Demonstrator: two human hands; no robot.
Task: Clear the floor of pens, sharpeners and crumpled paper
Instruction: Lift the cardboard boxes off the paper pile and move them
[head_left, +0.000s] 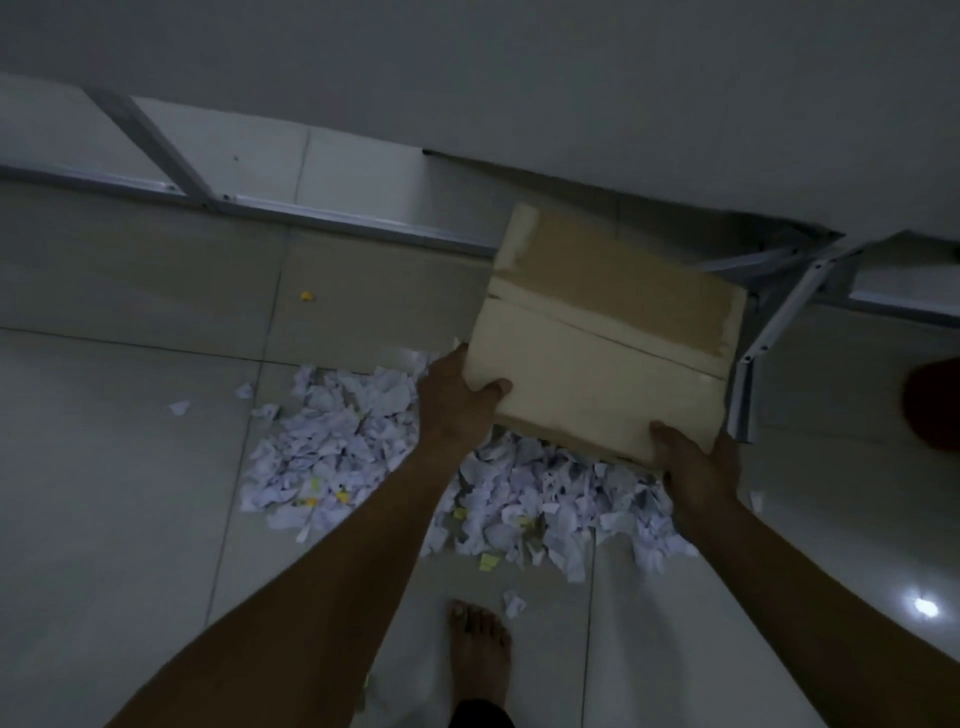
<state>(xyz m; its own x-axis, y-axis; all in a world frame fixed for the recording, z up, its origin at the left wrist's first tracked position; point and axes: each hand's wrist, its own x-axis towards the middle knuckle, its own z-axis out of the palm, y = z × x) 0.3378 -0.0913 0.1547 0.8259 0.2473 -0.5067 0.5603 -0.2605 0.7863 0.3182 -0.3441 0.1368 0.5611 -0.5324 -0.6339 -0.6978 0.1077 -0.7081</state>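
Left hand: the left hand (457, 400) grasps the near left corner of a cardboard box (608, 332), with the thumb on the upper face and the fingers hidden under it.
Right hand: the right hand (698, 462) grasps the near right corner of the same box, thumb on top.
Box: it is held in the air at the centre right of the frame, above the far edge of the pile. It is taped, and we see only a closed face, so I cannot tell what is inside or where the opening is.
Crumpled paper: a big pile of crumpled paper (363, 457) lies on the tiled floor (114, 467) in the middle of the frame, partly hidden behind the arms. Small yellow bits are mixed in it, and one yellow bit (307, 296) lies apart at the upper left.
Stray pieces: some pieces lie apart from the pile, one of them just beside the bare foot (478, 654) at the bottom centre.
Pens and sharpeners: I cannot make out any in this dim light.
Progress: I judge the paper is gathered in one place but almost all of it is not yet off the floor, so the main work is left.
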